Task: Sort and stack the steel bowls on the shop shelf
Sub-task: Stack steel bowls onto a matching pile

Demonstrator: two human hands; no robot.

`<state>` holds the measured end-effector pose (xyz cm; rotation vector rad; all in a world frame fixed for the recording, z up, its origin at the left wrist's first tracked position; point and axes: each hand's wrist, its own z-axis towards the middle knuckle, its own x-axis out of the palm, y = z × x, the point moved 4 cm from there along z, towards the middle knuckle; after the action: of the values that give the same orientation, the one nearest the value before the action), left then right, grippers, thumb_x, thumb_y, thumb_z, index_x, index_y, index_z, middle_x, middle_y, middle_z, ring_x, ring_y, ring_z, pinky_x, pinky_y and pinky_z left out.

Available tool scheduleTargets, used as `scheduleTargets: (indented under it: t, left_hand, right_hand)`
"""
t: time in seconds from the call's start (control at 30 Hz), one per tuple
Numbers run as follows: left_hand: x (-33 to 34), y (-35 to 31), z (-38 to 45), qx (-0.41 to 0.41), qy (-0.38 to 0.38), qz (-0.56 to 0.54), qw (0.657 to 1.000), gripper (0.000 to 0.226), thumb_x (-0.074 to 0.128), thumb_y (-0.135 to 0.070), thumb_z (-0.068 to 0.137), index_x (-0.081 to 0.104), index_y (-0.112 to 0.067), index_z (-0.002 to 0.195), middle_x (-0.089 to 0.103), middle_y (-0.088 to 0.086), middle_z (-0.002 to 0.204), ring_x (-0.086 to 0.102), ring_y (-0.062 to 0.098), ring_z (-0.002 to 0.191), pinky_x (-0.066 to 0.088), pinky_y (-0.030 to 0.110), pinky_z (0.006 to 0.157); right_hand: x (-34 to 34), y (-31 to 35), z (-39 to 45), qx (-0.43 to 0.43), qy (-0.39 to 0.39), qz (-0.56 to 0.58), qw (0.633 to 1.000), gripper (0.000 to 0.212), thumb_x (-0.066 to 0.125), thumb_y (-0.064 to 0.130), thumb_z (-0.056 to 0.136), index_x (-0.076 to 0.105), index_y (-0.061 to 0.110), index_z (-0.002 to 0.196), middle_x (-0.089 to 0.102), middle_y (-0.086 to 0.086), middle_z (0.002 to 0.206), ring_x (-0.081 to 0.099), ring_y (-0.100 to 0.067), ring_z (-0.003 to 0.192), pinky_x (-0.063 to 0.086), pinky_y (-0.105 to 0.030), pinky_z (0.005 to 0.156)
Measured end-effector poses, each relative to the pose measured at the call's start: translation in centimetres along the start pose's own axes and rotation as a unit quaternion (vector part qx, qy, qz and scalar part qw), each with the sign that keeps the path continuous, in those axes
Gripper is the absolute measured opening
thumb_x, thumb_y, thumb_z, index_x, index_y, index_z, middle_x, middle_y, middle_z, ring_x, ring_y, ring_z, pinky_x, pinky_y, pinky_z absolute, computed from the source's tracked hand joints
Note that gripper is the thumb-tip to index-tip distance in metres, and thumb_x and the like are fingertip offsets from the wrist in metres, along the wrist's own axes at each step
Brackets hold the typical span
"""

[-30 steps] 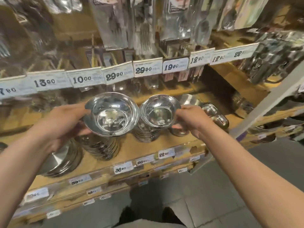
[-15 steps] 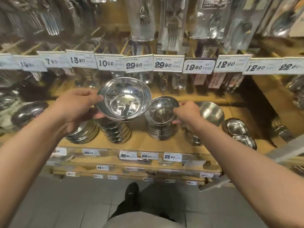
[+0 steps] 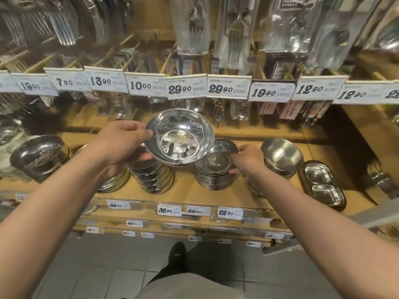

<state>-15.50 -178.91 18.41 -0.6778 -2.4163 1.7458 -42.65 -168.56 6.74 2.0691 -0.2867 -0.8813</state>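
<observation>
Lowered onto small stack (image 3: 213, 175): small bowl (image 3: 218, 157), pinched by right hand (image 3: 248, 160); large bowl (image 3: 179, 138), gripped in left hand (image 3: 123, 143), likely bound for taller stack (image 3: 153, 178) left of it.

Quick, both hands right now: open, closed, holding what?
Left hand: holding the large steel bowl by its rim.
Right hand: fingers gripping the small bowl atop the stack.

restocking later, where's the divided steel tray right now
In the head view the divided steel tray lies at the right end of the wooden shelf, just right of the deep steel bowl beside the right hand.
</observation>
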Motion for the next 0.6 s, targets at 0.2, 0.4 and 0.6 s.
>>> scheduleTargets:
  t: [0.2,0.4,0.6]
  left_hand:
    - [1.9,0.3,1.3,-0.023,0.034,0.008,0.999,0.011,0.062,-0.009,0.097,0.068,-0.004,0.104,0.078,0.012,0.083,0.073,0.021,0.064,0.059,0.025,0.050]
    - [4.1,0.6,2.0,-0.023,0.040,0.001,0.999,0.008,0.060,-0.005,0.097,0.066,-0.001,0.099,0.074,0.015,0.084,0.072,0.019,0.060,0.056,0.022,0.046]
    - [6.9,0.7,3.8,0.000,0.030,0.076,0.997,0.014,0.058,-0.005,0.098,0.068,-0.007,0.087,0.071,0.009,0.074,0.066,0.012,0.049,0.055,0.023,0.045]
  right_hand:
    - [0.3,-1.1,0.7,0.024,-0.011,-0.044,0.999,0.029,0.060,0.007,0.094,0.062,0.009,0.122,0.070,-0.007,0.079,0.075,-0.023,0.061,0.063,-0.038,0.070]
    - [0.4,-1.3,0.9,0.011,-0.033,-0.071,0.997,0.023,0.067,0.003,0.085,0.069,0.003,0.108,0.076,-0.018,0.089,0.074,-0.035,0.085,0.061,-0.048,0.082]
    - [0.8,-1.8,0.6,-0.005,-0.030,-0.086,0.996,0.025,0.062,0.010,0.094,0.067,0.003,0.118,0.072,-0.019,0.109,0.071,-0.037,0.095,0.059,-0.047,0.089]
